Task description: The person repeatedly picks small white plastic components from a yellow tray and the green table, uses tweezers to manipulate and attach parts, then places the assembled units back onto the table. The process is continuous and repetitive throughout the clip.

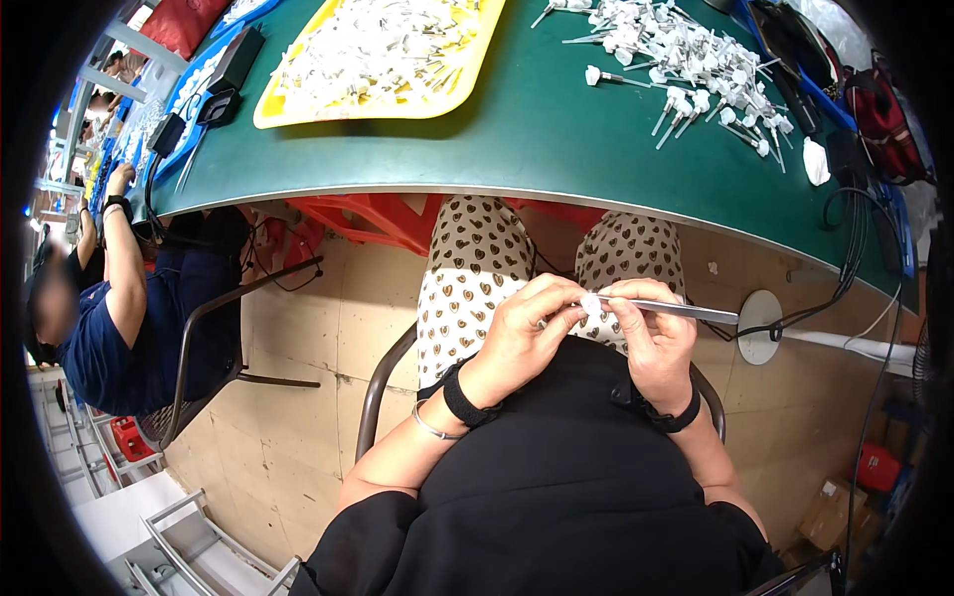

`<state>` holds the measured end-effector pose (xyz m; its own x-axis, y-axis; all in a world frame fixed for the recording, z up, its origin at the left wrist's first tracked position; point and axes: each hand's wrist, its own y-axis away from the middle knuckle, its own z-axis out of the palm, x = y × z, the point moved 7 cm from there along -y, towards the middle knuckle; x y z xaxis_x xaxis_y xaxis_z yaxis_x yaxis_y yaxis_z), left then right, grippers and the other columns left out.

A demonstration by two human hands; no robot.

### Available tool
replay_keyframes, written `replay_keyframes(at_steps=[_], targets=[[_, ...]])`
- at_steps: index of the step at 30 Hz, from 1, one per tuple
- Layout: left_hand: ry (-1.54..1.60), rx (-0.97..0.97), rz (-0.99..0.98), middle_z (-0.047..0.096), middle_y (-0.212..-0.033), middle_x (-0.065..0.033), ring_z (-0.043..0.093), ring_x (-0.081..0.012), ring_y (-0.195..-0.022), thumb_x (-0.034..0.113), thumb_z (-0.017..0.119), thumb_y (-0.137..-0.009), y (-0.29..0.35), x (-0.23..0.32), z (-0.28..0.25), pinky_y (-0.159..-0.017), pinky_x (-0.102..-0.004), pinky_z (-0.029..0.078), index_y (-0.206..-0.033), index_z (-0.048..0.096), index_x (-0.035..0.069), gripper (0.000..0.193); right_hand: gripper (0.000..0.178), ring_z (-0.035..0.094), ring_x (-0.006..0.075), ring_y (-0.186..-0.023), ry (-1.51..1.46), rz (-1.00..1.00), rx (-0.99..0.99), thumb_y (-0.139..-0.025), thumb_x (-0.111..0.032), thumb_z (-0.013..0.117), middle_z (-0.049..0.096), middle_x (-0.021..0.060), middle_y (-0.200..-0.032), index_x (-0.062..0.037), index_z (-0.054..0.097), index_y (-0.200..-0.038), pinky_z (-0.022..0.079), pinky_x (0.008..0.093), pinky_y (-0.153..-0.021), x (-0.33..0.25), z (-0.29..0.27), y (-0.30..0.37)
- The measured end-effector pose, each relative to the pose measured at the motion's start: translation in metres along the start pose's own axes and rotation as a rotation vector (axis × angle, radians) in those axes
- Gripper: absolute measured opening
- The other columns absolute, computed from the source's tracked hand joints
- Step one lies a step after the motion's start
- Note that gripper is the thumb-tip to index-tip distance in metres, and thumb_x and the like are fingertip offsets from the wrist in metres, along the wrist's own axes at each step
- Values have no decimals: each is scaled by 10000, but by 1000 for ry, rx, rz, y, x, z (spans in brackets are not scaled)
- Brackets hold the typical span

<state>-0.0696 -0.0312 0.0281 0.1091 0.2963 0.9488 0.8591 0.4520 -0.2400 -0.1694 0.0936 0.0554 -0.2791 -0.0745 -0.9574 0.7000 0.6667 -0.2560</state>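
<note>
Head: white piece (591, 305) in left grip (527, 326)

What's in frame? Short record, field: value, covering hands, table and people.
left hand: pinches white part
right hand: holds metal tool, one end close to that part
table: green
tray: yellow, heaped with white pieces
pile: loose white-topped pieces, right of tray
co-worker: seated at left
</note>
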Motion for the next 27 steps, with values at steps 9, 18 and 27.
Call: replay_keyframes(at_steps=[9,18,27], targets=[[-27,0,5,696,-978,-108,682,-197,-854,-53,700,-891,1,1,-1,-731,-295,559,-1031,719,-18,146,77,631,88,-761,9,26,-14,-959,-17,684,699,61,-930,17,681,-1028,516,236,-668,1,1,0],[-38,7,5,701,-974,-108,688,-197,-855,-51,700,-893,2,1,-1,-733,-292,561,-1034,725,-13,148,82,635,86,-784,-56,92,-7,-963,-10,675,705,57,-939,13,675,-1042,519,233,-690,5,1,1],[-33,14,7,704,-971,-107,689,-198,-856,-48,707,-888,2,1,-1,-734,-294,561,-1028,725,-15,145,78,629,80,-761,-55,109,-2,-964,-13,675,709,51,-910,17,677,-1037,513,225,-679,4,0,1]])
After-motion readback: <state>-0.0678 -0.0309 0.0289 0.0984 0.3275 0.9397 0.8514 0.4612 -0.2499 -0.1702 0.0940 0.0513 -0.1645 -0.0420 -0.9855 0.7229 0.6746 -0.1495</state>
